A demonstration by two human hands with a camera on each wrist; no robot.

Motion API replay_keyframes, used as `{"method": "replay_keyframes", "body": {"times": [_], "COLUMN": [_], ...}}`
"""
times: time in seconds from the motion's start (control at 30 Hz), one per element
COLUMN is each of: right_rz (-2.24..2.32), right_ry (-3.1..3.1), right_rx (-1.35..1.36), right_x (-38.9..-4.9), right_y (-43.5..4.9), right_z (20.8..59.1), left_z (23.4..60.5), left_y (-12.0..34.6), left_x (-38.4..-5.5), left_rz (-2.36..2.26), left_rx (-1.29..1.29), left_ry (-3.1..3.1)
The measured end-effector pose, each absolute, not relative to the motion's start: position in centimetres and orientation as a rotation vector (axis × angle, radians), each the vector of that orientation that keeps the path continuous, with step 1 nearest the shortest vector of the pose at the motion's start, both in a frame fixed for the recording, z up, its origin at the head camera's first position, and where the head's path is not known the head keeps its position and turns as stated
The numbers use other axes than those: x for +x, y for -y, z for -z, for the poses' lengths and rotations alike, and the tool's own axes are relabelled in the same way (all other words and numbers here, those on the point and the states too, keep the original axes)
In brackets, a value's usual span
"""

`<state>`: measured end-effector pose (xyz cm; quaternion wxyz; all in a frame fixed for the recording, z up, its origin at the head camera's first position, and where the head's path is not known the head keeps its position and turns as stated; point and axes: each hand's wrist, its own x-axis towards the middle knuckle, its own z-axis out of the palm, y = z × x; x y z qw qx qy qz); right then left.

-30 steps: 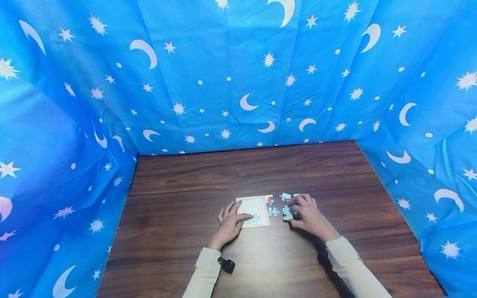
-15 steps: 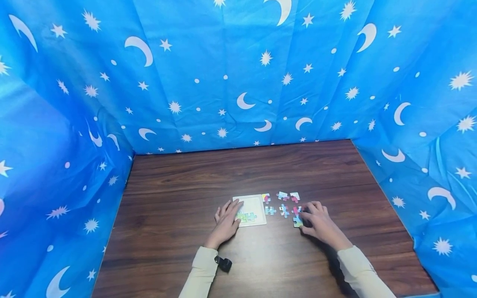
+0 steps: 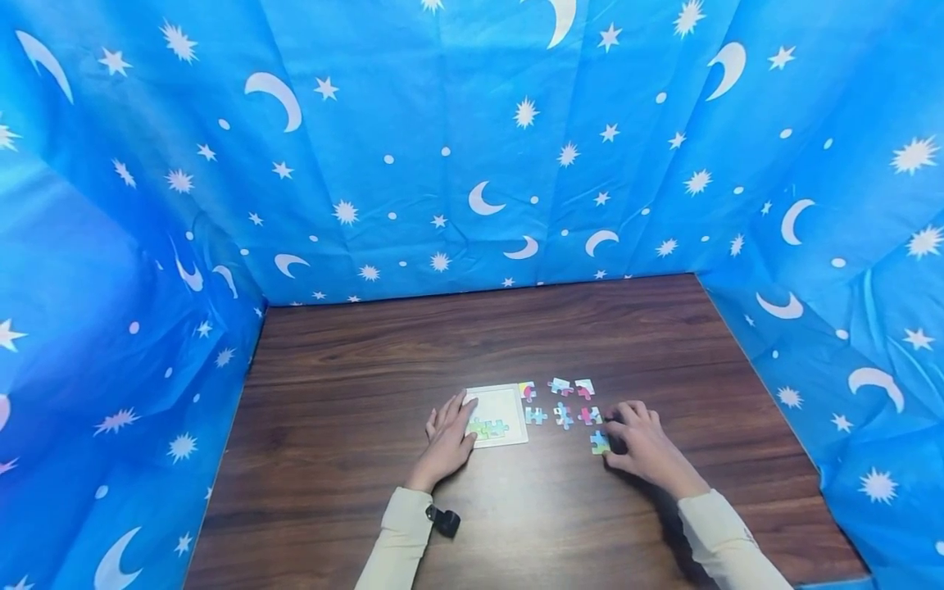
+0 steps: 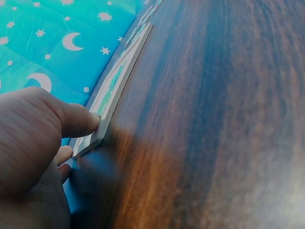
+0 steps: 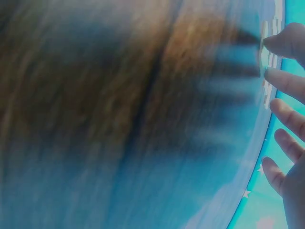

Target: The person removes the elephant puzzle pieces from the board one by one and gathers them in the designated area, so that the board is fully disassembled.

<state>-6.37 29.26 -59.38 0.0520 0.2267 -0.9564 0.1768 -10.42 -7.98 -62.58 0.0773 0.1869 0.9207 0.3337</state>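
My left hand rests on the left side of a white puzzle tray. In the left wrist view its thumb presses the tray's rim. Green and blue puzzle pieces lie joined along the tray's lower part. To the right, my right hand pinches a blue-green puzzle piece between thumb and index finger, low on the table. In the right wrist view the thumb and index fingertip are at that piece's two ends, and the other fingers are spread.
Several loose puzzle pieces lie between tray and right hand, among them a pink one, a blue one and a yellow-pink one at the tray's edge. A blue star-and-moon curtain borders the dark wooden table.
My right hand has drawn the blue-green piece rightward, apart from the other loose pieces. My left thumb has moved off the pieces inside the tray to its lower left.
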Motion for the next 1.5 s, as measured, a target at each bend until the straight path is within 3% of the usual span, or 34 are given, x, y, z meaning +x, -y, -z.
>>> {"method": "replay_keyframes", "body": {"times": [0.23,0.83,1.5], "right_rz": [-0.607,-0.697,-0.638], "right_ry": [2.74,2.724,2.809], "right_rx": [0.751,0.982,1.062], "right_x": [-7.6,-11.5,-12.6], "right_y": [-26.9,-15.6,-14.4], "right_z": [59.2,59.8,59.3], "left_z": [62.7,62.8,62.4], "left_y": [7.8,7.8,8.0], "left_x": [-10.6,-10.6,-10.6], "left_rz": [-1.044,-1.023,-0.994], "left_rx": [0.584,0.457,0.519], "left_ry": [-2.767,-2.768,-2.76]}}
